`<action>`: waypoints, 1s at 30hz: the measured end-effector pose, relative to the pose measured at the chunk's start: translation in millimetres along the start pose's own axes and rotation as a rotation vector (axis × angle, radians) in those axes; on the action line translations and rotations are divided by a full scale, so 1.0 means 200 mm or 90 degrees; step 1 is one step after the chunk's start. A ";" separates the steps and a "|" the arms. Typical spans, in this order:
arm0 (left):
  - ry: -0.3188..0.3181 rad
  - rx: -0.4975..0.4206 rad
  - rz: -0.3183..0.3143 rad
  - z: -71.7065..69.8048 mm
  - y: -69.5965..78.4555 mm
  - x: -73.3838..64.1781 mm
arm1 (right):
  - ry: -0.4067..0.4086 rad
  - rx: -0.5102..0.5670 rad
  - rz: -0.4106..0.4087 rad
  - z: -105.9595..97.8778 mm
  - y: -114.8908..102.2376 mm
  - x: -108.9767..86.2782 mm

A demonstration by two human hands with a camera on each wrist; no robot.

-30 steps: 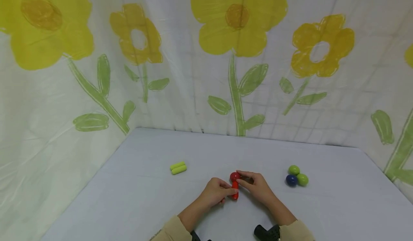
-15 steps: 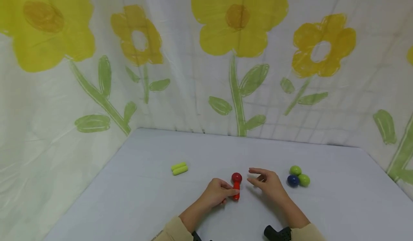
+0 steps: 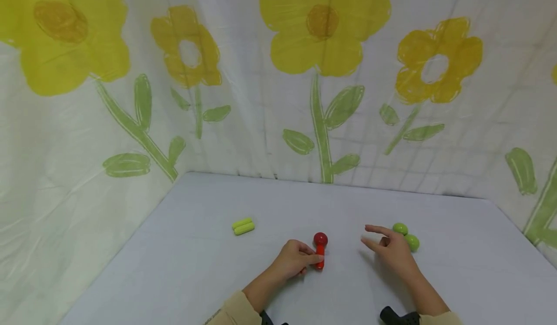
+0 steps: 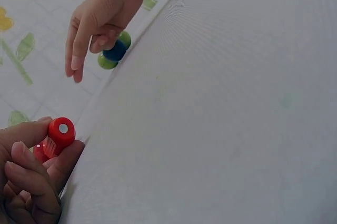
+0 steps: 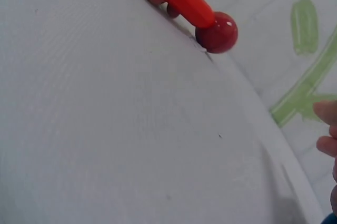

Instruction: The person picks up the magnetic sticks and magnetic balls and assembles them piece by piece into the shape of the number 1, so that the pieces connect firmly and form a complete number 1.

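While left grip (image 3: 292, 260) pinches red stick (image 3: 320, 250), red ball (image 3: 320, 239) seemingly joined, right grip (image 3: 395, 253) gapes empty; unjoined: green sticks (image 3: 244, 228) at ten o'clock, green balls (image 3: 411, 243) at two.

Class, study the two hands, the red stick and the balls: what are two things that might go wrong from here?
1. The left hand pinches only the red stick; no hand steadies the red ball at its end, so a jolt might part them.
2. In the head view, the right hand overlaps the green balls; if they are close, it might knock one rolling.
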State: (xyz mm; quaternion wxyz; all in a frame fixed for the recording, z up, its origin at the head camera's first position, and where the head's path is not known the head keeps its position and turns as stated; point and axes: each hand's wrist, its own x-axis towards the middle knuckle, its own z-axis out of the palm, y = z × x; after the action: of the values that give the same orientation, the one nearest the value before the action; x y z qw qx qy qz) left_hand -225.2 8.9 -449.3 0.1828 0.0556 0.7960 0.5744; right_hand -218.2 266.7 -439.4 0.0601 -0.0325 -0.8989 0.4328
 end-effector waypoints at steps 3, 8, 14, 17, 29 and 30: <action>-0.001 -0.004 0.004 0.00 0.00 0.00 | 0.021 -0.021 -0.003 -0.04 0.02 -0.01; -0.002 -0.004 0.001 -0.01 0.00 0.00 | 0.055 -0.070 -0.019 -0.10 0.04 -0.03; -0.003 0.005 -0.006 -0.01 0.01 0.00 | 0.066 -0.086 0.000 -0.16 0.07 -0.06; -0.003 0.004 -0.007 -0.01 0.01 0.00 | 0.065 -0.092 0.016 -0.18 0.09 -0.08; -0.010 -0.003 0.004 0.00 0.00 0.00 | 0.080 -0.146 -0.014 -0.20 0.16 -0.09; -0.009 -0.002 0.007 0.00 0.00 0.00 | 0.079 -0.153 -0.018 -0.20 0.16 -0.09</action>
State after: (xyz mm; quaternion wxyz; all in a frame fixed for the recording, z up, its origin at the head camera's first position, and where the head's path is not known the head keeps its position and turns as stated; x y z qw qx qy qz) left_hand -224.8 8.3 -448.8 0.1856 0.0639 0.7933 0.5763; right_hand -194.8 315.3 -440.7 0.1173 -0.0535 -0.9391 0.3185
